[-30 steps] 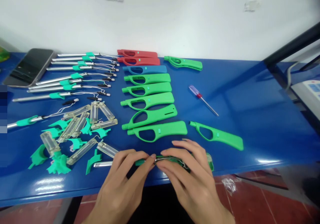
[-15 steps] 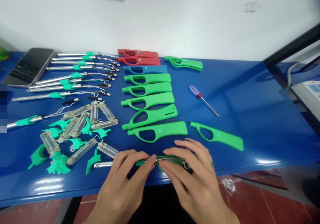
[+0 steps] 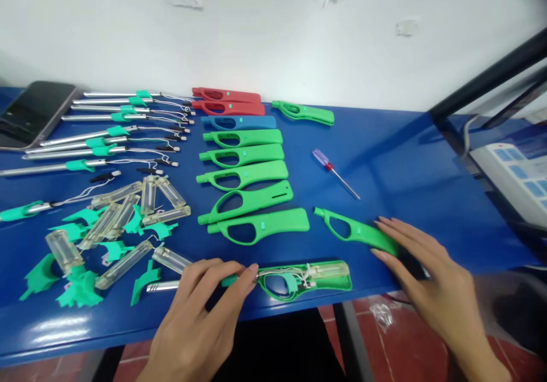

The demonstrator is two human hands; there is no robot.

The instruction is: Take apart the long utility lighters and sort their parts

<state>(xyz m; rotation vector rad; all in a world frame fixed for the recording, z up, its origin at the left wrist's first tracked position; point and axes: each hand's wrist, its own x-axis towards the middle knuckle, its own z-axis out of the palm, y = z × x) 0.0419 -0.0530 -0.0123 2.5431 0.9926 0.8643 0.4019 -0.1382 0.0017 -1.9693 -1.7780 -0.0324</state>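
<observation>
Near the table's front edge lies an open green lighter shell (image 3: 347,279), with a clear tank (image 3: 331,270), thin wires and a teal trigger (image 3: 291,283) inside it. My left hand (image 3: 205,302) pinches the metal tube at the shell's narrow left end; the tube's slotted tip (image 3: 163,286) sticks out left of the fingers. To the right, my right hand (image 3: 427,274) has its thumb and fingers around the wide end of a separate green shell half (image 3: 359,231), which lies face down on the table.
Green shells (image 3: 282,220), a blue one (image 3: 260,122) and red ones (image 3: 248,109) form a column mid-table. A screwdriver (image 3: 329,166) lies right of them. Wired metal tubes (image 3: 47,168), clear tanks (image 3: 123,265), teal parts (image 3: 81,288) and a phone (image 3: 36,111) are at left.
My right hand has left the open shell and moved right to the separate green half, uncovering the tank and wires. My left hand still pinches the tube. The view has shifted slightly.
</observation>
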